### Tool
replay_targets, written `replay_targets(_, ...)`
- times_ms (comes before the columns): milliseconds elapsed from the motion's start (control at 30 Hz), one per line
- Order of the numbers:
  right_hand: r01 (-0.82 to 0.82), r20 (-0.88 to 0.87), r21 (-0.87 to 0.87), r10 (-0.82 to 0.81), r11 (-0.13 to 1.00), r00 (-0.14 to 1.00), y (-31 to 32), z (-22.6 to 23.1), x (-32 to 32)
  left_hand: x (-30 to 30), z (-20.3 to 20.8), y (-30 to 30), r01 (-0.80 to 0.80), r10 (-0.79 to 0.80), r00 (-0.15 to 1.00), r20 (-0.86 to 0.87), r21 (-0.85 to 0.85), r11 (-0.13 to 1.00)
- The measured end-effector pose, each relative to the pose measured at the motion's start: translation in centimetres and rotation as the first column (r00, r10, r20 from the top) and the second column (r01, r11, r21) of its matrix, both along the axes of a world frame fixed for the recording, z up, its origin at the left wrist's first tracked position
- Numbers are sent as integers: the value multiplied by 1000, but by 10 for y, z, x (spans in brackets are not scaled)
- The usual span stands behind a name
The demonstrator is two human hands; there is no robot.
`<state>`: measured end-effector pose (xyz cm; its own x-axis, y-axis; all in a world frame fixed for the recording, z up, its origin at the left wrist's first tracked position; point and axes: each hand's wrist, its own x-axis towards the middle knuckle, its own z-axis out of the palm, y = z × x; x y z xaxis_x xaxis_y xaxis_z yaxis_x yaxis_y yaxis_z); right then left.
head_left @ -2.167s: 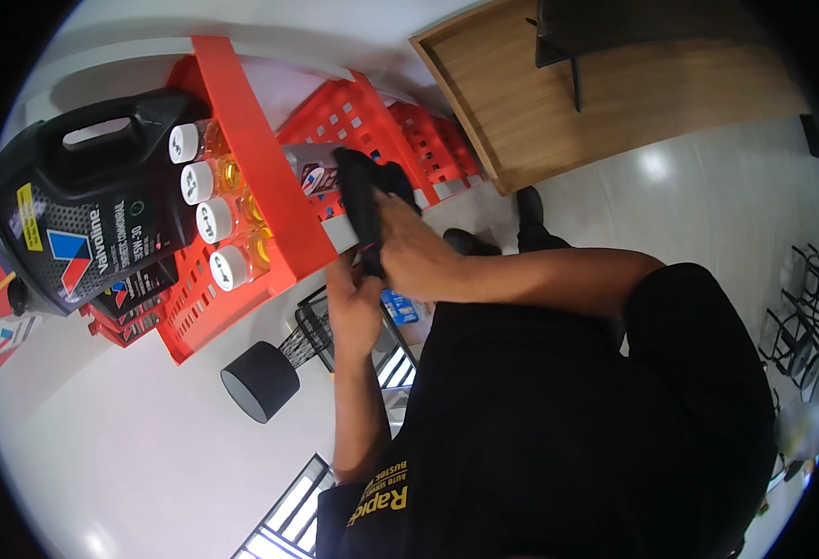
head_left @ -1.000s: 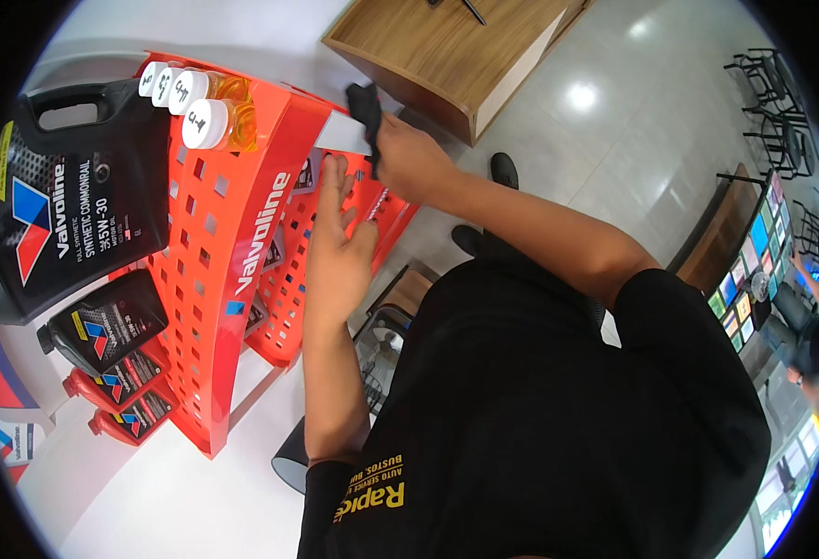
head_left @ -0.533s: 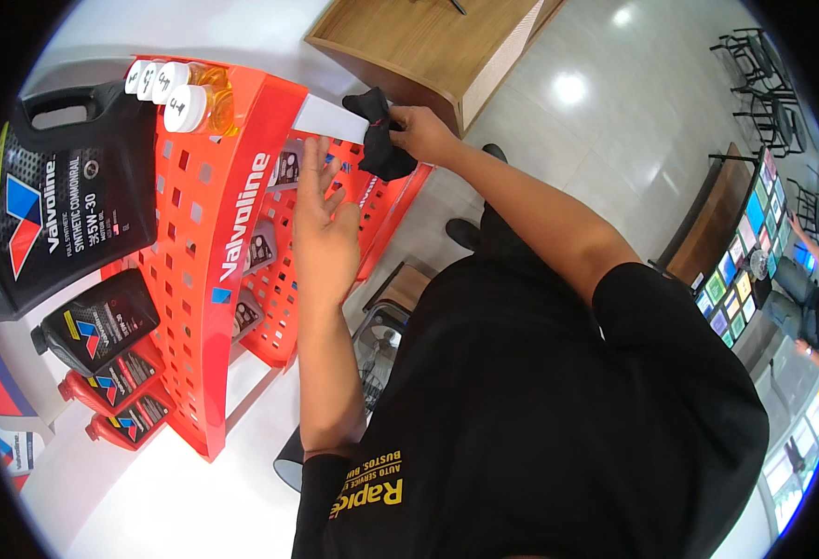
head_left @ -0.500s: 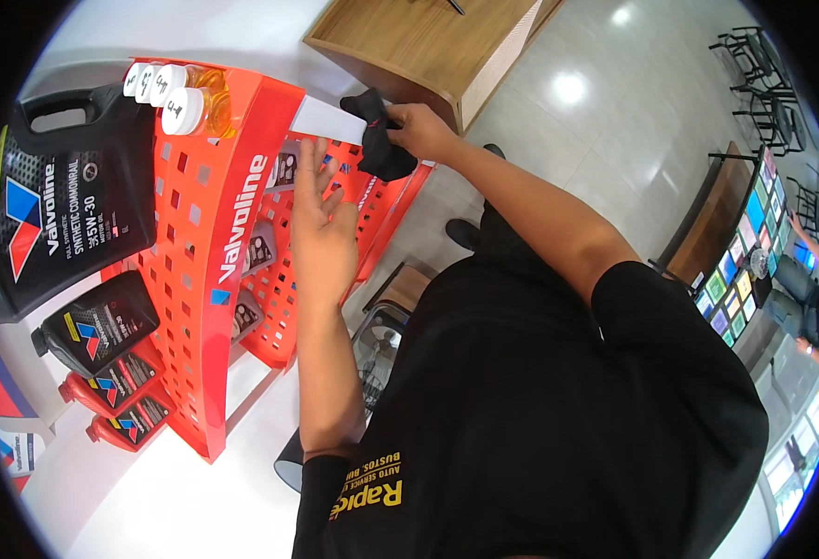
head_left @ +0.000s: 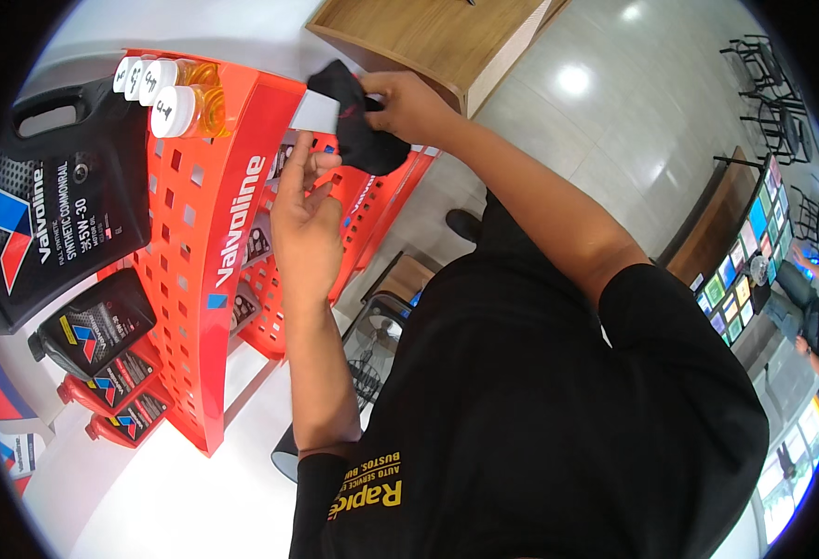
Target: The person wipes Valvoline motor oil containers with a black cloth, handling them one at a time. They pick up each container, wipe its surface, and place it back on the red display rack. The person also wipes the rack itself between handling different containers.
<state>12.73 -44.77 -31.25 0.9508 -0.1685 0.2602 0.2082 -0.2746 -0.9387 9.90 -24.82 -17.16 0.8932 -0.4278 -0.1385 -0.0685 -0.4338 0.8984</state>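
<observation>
My right hand (head_left: 409, 107) is closed on a crumpled black cloth (head_left: 372, 140). The cloth lies against the white end strip (head_left: 314, 112) of a red perforated display shelf (head_left: 242, 186). Lower down, my left hand (head_left: 307, 228) is held beside the shelf's front edge, its index finger stretched up and the others partly bent, with nothing seen in it. Its fingertips come close below the white strip and the cloth. Small white-capped jars (head_left: 176, 111) of amber liquid stand on the shelf's top end.
To the left are a large black oil jug (head_left: 111, 205), a smaller black bottle (head_left: 111, 317) and red bottles (head_left: 139, 415). Packaged parts (head_left: 244, 307) sit on a lower tier. A wooden counter (head_left: 400, 37) is behind. Far right are black chairs (head_left: 772, 121) and another person (head_left: 805, 317).
My right hand has moved the cloth slightly left and up along the white strip. My left hand has shifted a little left, its fingers bending more.
</observation>
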Motion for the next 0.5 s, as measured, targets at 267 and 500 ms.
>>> replay_targets(267,-176,-263,-268,104,947,959,-23,-32,6,1,6,0,-19,19,1000,-18,-4,1000)
replay_targets(500,-130,-161,-95,114,987,980,-15,75,6,8,1,9,-33,33,999,-17,6,999)
